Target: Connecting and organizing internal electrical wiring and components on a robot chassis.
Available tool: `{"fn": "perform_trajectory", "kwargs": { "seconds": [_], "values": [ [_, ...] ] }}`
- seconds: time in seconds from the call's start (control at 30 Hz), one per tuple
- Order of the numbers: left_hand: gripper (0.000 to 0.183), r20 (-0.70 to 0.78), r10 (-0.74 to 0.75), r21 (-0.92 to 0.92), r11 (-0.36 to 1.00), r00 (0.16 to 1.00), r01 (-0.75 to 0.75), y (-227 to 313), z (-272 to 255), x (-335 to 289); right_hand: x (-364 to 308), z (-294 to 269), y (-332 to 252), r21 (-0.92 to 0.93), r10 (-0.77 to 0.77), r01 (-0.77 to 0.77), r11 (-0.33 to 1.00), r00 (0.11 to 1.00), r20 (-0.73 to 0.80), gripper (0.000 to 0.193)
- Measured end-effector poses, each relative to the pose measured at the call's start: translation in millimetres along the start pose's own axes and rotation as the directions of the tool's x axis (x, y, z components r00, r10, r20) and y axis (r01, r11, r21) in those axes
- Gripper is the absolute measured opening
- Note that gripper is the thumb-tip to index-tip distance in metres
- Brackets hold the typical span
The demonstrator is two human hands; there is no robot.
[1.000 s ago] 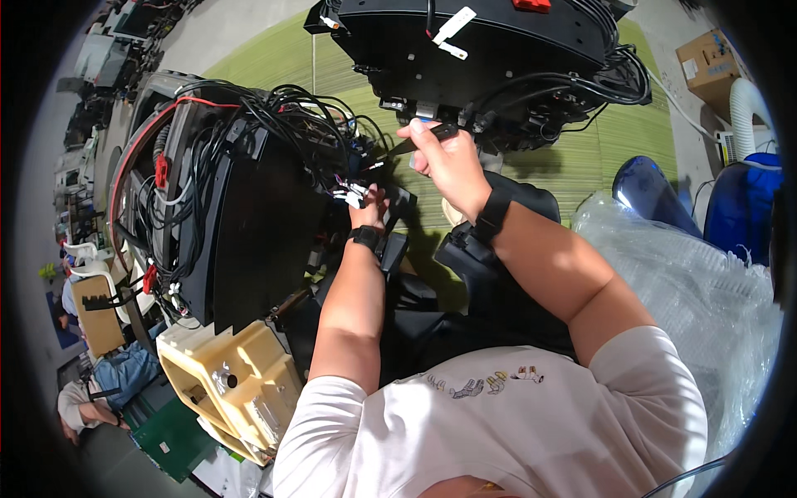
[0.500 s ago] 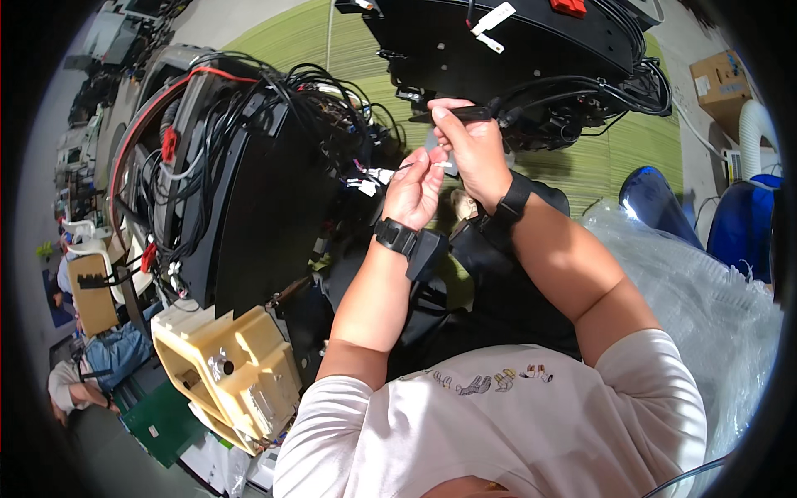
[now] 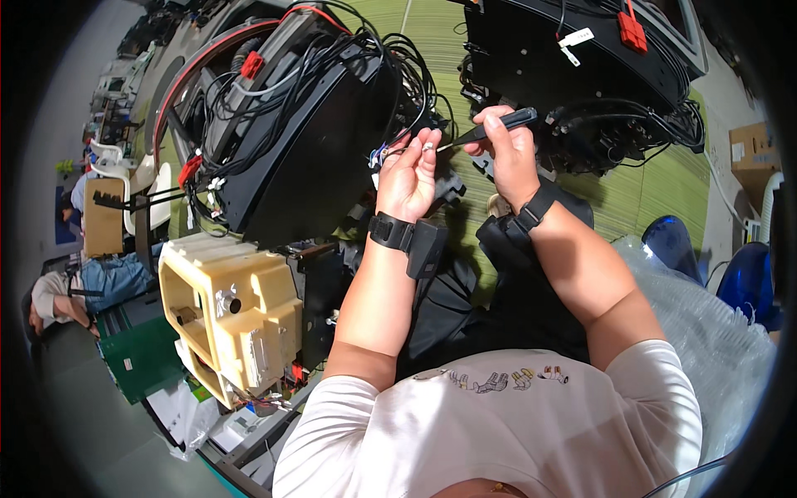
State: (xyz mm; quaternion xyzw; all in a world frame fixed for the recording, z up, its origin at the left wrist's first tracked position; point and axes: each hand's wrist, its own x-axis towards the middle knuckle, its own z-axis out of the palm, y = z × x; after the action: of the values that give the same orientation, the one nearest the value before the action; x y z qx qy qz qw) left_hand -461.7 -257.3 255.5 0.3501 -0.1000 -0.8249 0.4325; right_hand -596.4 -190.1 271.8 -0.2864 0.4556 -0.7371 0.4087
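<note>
My right hand (image 3: 513, 162) is closed around a slim black-handled screwdriver (image 3: 516, 119), held slanting with its thin metal tip pointing down to the left. The tip reaches the fingertips of my left hand (image 3: 407, 184). Between those fingertips a small white connector (image 3: 429, 147) is pinched, partly covered by the fingers. Thin coloured wires (image 3: 378, 156) show just left of that hand, near the cable bundle of a black equipment unit (image 3: 303, 158).
A second black unit (image 3: 573, 70) with thick cables and a red connector (image 3: 632, 33) stands beyond my right hand. Near left is a cream plastic housing (image 3: 278, 299). Clear plastic wrap (image 3: 706, 357) lies at the right, by blue shiny objects (image 3: 669, 246). Another person (image 3: 62, 300) is far left.
My hands have drawn slightly apart. The screwdriver has swung so its tip now meets the left fingertips. The whole view has shifted, with the units lying further right.
</note>
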Motion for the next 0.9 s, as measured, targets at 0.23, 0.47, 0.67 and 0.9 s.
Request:
{"fn": "perform_trajectory", "kwargs": {
  "seconds": [0.23, 0.47, 0.67, 0.9],
  "values": [
    [0.02, -0.05, 0.088, 0.092, 0.992, 0.995, -0.083, 5, -8, -5, -6, 14, 6, 0.065, 0.038, -0.039, 0.997, 0.999, 0.024, 0.023],
    [0.018, -0.049, 0.079, 0.106, 0.992, 0.996, -0.074, 6, -10, -9, -4, 16, 9, -0.017, 0.009, -0.008, 1.0, 0.999, 0.043, 0.023],
    [0.018, -0.026, 0.084, 0.128, 0.989, 0.996, -0.08, 8, -12, -9, -2, 15, 12, -0.08, 0.009, -0.007, 0.997, 1.0, 0.027, 0.024],
    [0.032, 0.087, -0.038, 0.227, 0.974, 0.995, 0.017, 7, -15, -10, 1, 14, 17, -0.106, 0.012, -0.01, 0.994, 1.0, 0.018, 0.022]
  ]
}}
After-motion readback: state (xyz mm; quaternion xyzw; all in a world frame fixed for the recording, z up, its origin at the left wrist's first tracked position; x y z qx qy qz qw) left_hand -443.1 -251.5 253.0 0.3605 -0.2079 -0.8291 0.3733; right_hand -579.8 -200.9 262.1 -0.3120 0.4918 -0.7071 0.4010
